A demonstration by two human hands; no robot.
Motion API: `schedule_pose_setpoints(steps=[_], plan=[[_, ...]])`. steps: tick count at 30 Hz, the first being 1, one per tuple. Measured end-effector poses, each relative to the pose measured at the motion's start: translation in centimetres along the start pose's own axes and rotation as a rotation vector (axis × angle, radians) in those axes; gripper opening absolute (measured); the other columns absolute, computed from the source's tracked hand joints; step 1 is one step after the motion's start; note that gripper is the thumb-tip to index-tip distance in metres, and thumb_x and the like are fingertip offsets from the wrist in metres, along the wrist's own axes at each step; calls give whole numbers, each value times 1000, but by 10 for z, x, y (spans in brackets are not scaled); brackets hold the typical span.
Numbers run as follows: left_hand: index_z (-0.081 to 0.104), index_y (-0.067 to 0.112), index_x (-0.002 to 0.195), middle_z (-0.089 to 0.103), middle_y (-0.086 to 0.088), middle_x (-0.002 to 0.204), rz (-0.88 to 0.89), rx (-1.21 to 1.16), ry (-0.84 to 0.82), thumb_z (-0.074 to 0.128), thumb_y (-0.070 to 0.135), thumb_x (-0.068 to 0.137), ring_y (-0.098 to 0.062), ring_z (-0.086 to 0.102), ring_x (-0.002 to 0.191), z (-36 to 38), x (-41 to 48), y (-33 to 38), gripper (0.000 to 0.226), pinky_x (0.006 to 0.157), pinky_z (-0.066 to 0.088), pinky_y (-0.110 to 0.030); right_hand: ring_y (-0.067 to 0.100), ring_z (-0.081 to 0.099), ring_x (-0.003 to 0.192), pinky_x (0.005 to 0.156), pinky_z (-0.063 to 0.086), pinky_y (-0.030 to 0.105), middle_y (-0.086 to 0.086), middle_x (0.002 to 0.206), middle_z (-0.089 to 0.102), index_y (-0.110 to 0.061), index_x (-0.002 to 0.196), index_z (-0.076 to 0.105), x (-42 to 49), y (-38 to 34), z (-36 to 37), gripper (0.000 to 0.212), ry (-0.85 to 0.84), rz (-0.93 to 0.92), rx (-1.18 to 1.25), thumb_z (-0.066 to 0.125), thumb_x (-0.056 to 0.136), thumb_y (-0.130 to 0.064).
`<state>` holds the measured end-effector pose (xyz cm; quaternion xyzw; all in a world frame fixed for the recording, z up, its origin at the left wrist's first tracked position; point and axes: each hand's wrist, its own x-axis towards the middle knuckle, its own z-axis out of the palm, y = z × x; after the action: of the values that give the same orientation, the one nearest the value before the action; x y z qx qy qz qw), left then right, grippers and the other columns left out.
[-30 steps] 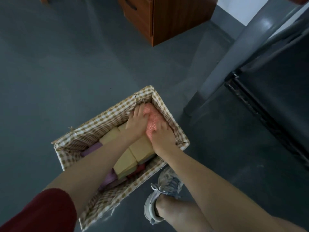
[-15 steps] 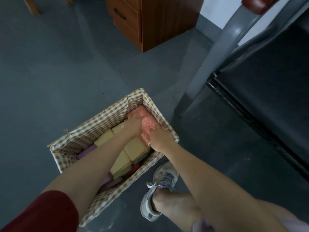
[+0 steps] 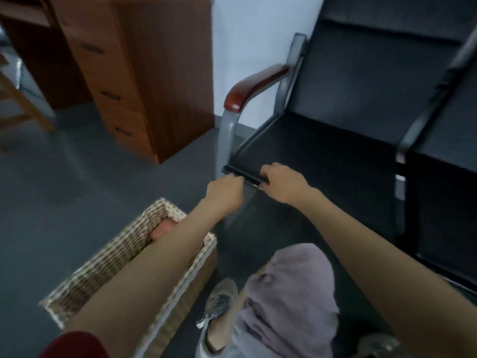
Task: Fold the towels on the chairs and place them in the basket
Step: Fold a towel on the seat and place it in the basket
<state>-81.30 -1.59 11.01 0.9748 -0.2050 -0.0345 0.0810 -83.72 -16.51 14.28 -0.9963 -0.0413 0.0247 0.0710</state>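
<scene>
The gingham-lined wicker basket (image 3: pixel 124 249) stands on the floor at lower left, and my left forearm crosses over it. A pink folded towel (image 3: pixel 165 228) shows at the basket's far end; the other contents are hidden by my arm. My left hand (image 3: pixel 227 189) and my right hand (image 3: pixel 282 182) are up in front of the black chair seat (image 3: pixel 322 161), close together at its front edge. Both have loosely curled fingers, and no towel is in either. The frame is blurred.
The chair has a red-brown armrest (image 3: pixel 254 83) on a grey frame. A second black chair (image 3: pixel 444 182) adjoins it on the right. A wooden drawer cabinet (image 3: pixel 129 73) stands behind the basket. My shoe (image 3: pixel 219 301) and lilac-clothed knee (image 3: pixel 289 293) are beside the basket.
Both hands have left the pink towel in the basket and risen to the chair seat's front edge. The view has tilted up toward the chairs.
</scene>
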Motion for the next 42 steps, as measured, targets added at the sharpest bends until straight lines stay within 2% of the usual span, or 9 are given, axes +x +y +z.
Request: schedule_pose_setpoints(steps=[3,8,16,21,31,34,37,40,42], plan=[[53,12,123,52,-10,122,173,27,83,45,21,96,-32,53,109,-31,12,74,30,77,39,-36,29,51,113,91,45,42,8,126,49,-16,129,49,-52,66,-46,37,127,163,1,51,95,-31],[55,12,124,51,-9,119,423,53,120,46,24,97,-28,53,105,-53,24,193,31,75,40,-34,29,46,119,96,44,42,8,134,44,-17,134,45,-142,168,-84,42,190,416,-23,52,96,-33],[58,13,116,52,-7,116,661,106,-14,49,14,93,-25,54,98,-24,44,361,26,72,42,-33,31,44,121,99,40,40,10,133,44,-18,131,49,-245,302,-78,42,208,768,9,54,93,-34],[49,12,131,45,-9,130,786,40,-118,49,17,93,-28,48,115,24,53,451,38,88,46,-40,32,43,124,99,41,43,13,134,45,-16,133,47,-287,382,-53,41,150,923,24,49,93,-23],[21,12,149,11,-8,158,993,48,-312,41,29,99,-29,17,143,132,93,559,56,112,26,-42,33,33,135,109,27,47,13,146,34,-17,148,16,-317,504,21,62,35,1214,66,47,93,-20],[13,15,151,15,-6,158,951,73,-380,34,39,100,-25,17,144,157,106,563,60,117,16,-43,30,45,124,104,37,43,10,135,47,-15,139,34,-319,525,38,45,116,1240,42,43,95,-18],[19,12,149,36,-10,149,943,21,-159,33,41,100,-27,38,133,167,112,554,58,111,28,-40,28,58,106,90,43,37,9,116,62,-13,119,57,-307,523,35,27,368,1195,18,44,96,-14],[19,11,149,52,-12,133,894,-39,-43,32,38,102,-28,51,117,159,119,546,56,99,36,-37,28,62,99,89,43,34,9,109,66,-11,113,63,-290,512,21,26,686,1052,58,45,95,-10],[32,18,145,59,-9,124,907,27,-45,29,35,103,-27,55,110,154,123,537,46,95,37,-36,24,61,95,86,43,28,8,103,66,-10,108,63,-280,508,13,23,712,940,135,43,97,-10]])
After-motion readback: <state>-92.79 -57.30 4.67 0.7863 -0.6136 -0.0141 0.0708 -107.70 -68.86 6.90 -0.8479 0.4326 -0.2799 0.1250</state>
